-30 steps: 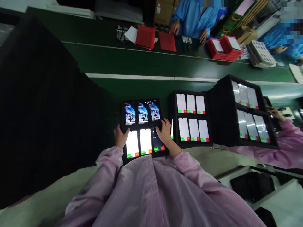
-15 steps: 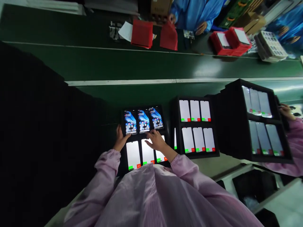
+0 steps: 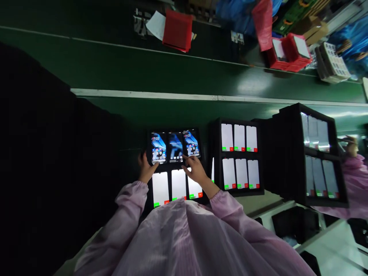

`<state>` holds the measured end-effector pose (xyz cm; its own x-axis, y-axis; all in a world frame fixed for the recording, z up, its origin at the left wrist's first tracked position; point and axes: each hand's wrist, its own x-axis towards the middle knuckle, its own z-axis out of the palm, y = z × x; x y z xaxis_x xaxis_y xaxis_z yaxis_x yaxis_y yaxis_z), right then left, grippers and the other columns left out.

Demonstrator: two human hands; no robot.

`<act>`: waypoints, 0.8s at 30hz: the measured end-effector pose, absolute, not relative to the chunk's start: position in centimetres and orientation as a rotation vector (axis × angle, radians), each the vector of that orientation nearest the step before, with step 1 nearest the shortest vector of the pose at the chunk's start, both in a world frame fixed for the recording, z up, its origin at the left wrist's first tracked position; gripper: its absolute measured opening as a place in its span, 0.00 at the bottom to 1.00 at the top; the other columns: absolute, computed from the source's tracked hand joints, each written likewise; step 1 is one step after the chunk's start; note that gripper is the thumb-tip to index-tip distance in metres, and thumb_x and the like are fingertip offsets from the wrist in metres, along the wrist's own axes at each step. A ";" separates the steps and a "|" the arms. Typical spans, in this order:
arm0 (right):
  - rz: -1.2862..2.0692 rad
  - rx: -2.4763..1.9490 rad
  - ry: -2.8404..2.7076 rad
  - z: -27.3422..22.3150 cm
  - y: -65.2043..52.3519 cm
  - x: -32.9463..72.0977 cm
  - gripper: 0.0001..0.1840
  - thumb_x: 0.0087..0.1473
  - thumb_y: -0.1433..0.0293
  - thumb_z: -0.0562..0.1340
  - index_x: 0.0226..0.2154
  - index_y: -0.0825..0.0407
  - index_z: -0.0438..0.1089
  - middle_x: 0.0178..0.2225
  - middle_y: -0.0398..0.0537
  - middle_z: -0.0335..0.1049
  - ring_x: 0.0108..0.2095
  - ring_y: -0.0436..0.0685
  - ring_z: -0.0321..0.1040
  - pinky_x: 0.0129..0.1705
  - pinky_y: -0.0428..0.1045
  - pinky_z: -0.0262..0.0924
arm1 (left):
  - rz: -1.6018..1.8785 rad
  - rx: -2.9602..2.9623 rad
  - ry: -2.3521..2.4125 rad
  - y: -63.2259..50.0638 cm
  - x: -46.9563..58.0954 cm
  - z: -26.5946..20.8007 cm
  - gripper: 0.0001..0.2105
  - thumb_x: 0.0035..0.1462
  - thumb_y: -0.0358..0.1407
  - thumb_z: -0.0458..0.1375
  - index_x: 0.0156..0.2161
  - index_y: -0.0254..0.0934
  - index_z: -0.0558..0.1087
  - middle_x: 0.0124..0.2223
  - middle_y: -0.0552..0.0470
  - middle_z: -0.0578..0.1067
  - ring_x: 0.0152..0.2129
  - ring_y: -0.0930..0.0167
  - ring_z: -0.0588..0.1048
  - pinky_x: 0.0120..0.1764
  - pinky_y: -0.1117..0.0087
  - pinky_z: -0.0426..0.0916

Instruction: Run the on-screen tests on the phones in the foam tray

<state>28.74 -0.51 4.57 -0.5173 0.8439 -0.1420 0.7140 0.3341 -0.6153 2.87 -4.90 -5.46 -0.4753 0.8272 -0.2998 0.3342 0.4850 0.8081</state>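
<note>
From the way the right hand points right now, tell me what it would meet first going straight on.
The right hand would likely meet the middle phone of the far row first, near its lower right corner; whether the fingertip already touches is unclear.

- Black tray (image 3: 169,167): six phones (image 3: 158,147), screens up, in two rows of three
- Far-edge phones (image 3: 190,143): blue home screens at both corners, middle screen darker
- Near-edge phones (image 3: 160,188): white screens, green and red blocks low down

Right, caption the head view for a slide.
Left hand at the edge of a tray of six lit phones, right hand over it.
</note>
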 end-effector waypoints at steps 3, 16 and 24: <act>0.863 -1.531 -2.254 5.1 -0.8 30.6 0.07 0.66 0.67 0.60 0.35 0.48 0.71 0.44 0.53 0.78 0.47 0.62 0.71 0.49 0.58 0.70 | 0.849 0.877 2.090 -4.2 2.9 -5.3 0.40 0.41 0.38 0.71 0.61 0.39 0.66 0.68 0.34 0.57 0.71 0.48 0.51 0.69 0.47 0.51; 0.808 -1.710 -2.332 4.9 -0.4 32.5 0.14 0.66 0.66 0.61 0.52 0.51 0.73 0.34 0.50 0.75 0.45 0.63 0.71 0.47 0.55 0.71 | 0.929 0.842 2.076 -3.6 3.1 -4.6 0.43 0.41 0.42 0.72 0.63 0.42 0.63 0.68 0.37 0.56 0.70 0.52 0.54 0.69 0.49 0.54; 0.765 -1.793 -2.337 4.9 0.8 30.3 0.23 0.67 0.66 0.58 0.62 0.55 0.67 0.35 0.53 0.76 0.48 0.65 0.70 0.49 0.57 0.71 | 0.996 0.727 2.143 -3.7 3.9 -4.5 0.32 0.57 0.46 0.59 0.64 0.36 0.62 0.65 0.34 0.63 0.68 0.54 0.58 0.69 0.51 0.52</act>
